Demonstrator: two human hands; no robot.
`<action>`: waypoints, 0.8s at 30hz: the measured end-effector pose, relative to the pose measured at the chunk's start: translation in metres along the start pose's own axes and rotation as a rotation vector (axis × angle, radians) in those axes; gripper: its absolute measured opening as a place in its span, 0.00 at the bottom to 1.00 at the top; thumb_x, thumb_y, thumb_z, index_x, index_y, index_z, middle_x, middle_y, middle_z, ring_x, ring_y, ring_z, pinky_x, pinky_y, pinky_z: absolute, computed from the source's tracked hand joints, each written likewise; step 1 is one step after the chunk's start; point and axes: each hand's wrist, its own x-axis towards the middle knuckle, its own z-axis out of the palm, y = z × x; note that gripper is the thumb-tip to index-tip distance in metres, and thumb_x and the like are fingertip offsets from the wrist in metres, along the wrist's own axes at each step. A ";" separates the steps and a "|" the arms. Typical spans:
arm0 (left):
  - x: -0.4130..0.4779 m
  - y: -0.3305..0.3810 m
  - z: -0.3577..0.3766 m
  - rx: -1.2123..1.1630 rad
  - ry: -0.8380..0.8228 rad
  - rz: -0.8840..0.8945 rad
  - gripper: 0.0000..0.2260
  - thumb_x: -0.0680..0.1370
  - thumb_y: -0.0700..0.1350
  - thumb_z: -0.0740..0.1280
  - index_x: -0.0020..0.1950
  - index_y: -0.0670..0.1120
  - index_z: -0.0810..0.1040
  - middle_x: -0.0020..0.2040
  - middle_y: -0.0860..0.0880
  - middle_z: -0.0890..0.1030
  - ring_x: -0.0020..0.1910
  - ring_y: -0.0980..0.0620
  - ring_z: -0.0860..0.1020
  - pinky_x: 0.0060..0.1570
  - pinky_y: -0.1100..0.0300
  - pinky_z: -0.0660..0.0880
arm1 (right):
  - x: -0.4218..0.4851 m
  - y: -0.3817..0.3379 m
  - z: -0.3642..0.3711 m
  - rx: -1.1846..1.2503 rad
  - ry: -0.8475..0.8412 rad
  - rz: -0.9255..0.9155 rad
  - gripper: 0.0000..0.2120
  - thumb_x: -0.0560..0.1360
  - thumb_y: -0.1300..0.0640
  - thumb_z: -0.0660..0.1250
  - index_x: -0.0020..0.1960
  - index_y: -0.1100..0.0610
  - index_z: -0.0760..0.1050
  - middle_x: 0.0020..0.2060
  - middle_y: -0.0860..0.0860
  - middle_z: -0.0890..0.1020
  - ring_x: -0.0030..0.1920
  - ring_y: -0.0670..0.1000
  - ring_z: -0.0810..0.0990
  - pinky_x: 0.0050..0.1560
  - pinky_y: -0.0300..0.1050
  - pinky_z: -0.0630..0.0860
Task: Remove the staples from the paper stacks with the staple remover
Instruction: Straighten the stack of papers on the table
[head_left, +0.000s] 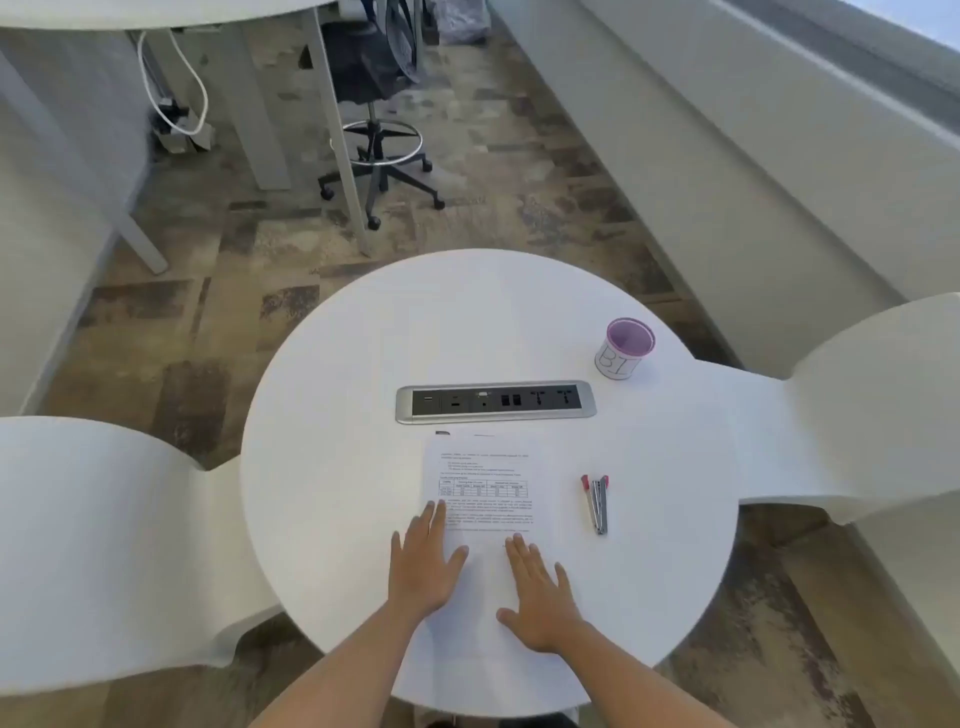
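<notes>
Flat hands on a printed paper stack

Left hand (423, 564) and right hand (537, 597) lie spread, gripping nothing, on the white paper stack (480, 499); the metal, pink-tipped staple remover (597, 501) lies beside it on the round worktop (322, 415).

The table (322, 415) is plain white. The paper (480, 499) under the hands is white with black print and a small ruled grid. Right of the right hand (540, 597), the staple remover (597, 501) is silver with pink-red tips. Beyond the fingers, the socket strip (496, 401) is black in a silver frame — further right, a white cup (623, 349) has a lilac inside. The floor (208, 312) is mottled brown and grey.
</notes>
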 end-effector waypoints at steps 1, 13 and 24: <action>0.001 -0.001 0.002 -0.038 -0.024 -0.024 0.34 0.81 0.60 0.54 0.81 0.49 0.43 0.82 0.50 0.46 0.80 0.49 0.49 0.77 0.48 0.46 | 0.003 0.001 0.002 -0.002 -0.019 -0.008 0.40 0.80 0.46 0.58 0.78 0.54 0.32 0.77 0.48 0.34 0.78 0.50 0.36 0.76 0.56 0.37; 0.022 0.017 0.005 -0.405 -0.028 -0.420 0.40 0.77 0.58 0.65 0.80 0.48 0.46 0.81 0.44 0.44 0.78 0.42 0.45 0.76 0.47 0.53 | 0.013 0.020 0.001 -0.157 -0.017 -0.019 0.39 0.80 0.50 0.58 0.78 0.52 0.33 0.77 0.47 0.34 0.78 0.51 0.36 0.76 0.55 0.38; 0.031 0.024 -0.005 -0.524 -0.014 -0.518 0.40 0.74 0.55 0.71 0.79 0.45 0.53 0.76 0.45 0.55 0.70 0.37 0.63 0.65 0.48 0.68 | 0.016 0.028 0.003 0.057 -0.047 -0.031 0.40 0.79 0.52 0.61 0.79 0.49 0.35 0.78 0.45 0.36 0.78 0.51 0.37 0.76 0.55 0.43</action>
